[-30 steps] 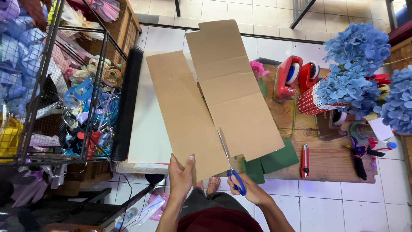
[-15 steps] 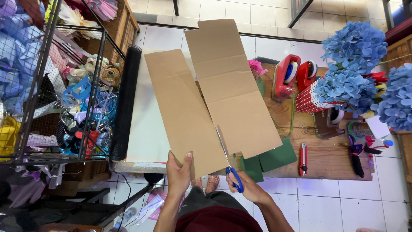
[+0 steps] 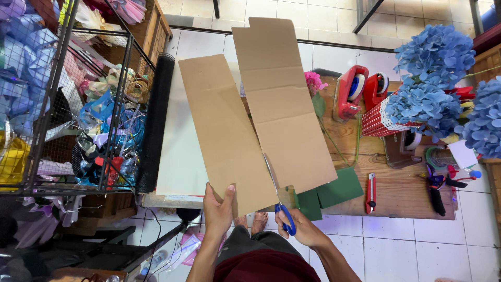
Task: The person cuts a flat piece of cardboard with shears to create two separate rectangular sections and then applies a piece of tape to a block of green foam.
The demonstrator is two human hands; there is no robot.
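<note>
A large flattened brown cardboard box [image 3: 250,115] is held up over the table. My left hand [image 3: 218,210] grips its lower left edge, thumb on top. My right hand [image 3: 298,227] holds blue-handled scissors [image 3: 279,198], with the blades inside a slit that runs up from the bottom edge between two panels. The left panel [image 3: 222,130] and the right panel [image 3: 284,104] spread apart above the cut.
A wire rack [image 3: 68,99] of ribbons and wrapping stands at left beside a black mesh roll [image 3: 154,122]. On the wooden table [image 3: 402,193] lie green sheets [image 3: 329,193], a red cutter [image 3: 371,192], red tape dispensers [image 3: 352,91] and blue artificial flowers [image 3: 433,89]. White tiled floor lies below.
The scissors have advanced a little further up the cardboard, and the two panels have spread slightly. My left hand keeps its grip on the lower edge.
</note>
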